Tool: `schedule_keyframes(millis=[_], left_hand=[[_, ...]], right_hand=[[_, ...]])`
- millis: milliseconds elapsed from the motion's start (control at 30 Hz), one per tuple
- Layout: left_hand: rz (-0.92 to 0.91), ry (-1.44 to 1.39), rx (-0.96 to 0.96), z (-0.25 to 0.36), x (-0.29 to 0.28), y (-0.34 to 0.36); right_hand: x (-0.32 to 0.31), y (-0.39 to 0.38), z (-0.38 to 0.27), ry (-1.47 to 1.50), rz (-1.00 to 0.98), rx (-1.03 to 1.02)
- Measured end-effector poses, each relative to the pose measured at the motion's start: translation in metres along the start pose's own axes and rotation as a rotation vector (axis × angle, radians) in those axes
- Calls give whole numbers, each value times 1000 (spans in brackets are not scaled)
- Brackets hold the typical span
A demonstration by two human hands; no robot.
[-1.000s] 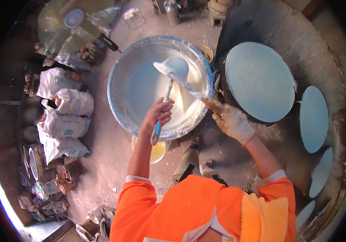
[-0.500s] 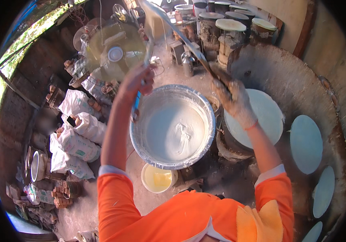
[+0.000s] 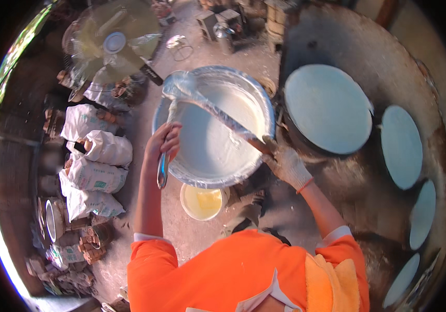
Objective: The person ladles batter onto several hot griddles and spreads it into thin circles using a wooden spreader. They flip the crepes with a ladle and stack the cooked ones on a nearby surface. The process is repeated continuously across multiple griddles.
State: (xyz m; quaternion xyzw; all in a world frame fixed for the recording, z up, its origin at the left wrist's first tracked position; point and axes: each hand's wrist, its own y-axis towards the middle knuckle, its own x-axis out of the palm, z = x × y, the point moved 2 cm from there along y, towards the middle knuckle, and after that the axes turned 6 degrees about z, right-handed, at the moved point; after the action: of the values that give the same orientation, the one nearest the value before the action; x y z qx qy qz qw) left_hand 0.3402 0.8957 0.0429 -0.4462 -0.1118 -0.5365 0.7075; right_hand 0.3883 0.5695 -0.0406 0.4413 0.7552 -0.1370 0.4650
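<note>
A big metal basin (image 3: 184,177) of thick white batter stands in front of me. Closed around the wooden end of a long batter-coated paddle (image 3: 223,118) is my right hand (image 3: 287,165), which wears a pale knitted glove. The paddle slants across the basin, its wide end over the far left rim. My bare left hand (image 3: 166,141) grips a slim metal-handled tool (image 3: 162,174), whose handle sticks out below the fist. The white-coated upper part of that tool reaches the paddle's wide end; its exact shape is hidden.
Below the basin sits a small white bucket (image 3: 184,200) with yellow contents. Round pale-topped drums (image 3: 328,109) and discs (image 3: 401,146) line the right, by a curved wall. A large fan (image 3: 114,42) stands far left, above piled white sacks (image 3: 98,174).
Both hands have come down and nearer to me. The paddle, raised beyond the basin before, now lies low across it, and the left tool meets its wide end. The view has tilted downward.
</note>
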Motion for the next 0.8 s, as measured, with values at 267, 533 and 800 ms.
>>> schedule_keyframes(millis=[267,533,800], left_hand=[[-228,441,-397,-153,68,-63],[-948,736,-1147,-370,233,-85],[-1782,1235,-1416,-560,311,-333]], right_hand=[[-61,-264,9,447,276,628],[-47,-493,-141,69,952,1442],[35,-554,-286,25,2312,1532]])
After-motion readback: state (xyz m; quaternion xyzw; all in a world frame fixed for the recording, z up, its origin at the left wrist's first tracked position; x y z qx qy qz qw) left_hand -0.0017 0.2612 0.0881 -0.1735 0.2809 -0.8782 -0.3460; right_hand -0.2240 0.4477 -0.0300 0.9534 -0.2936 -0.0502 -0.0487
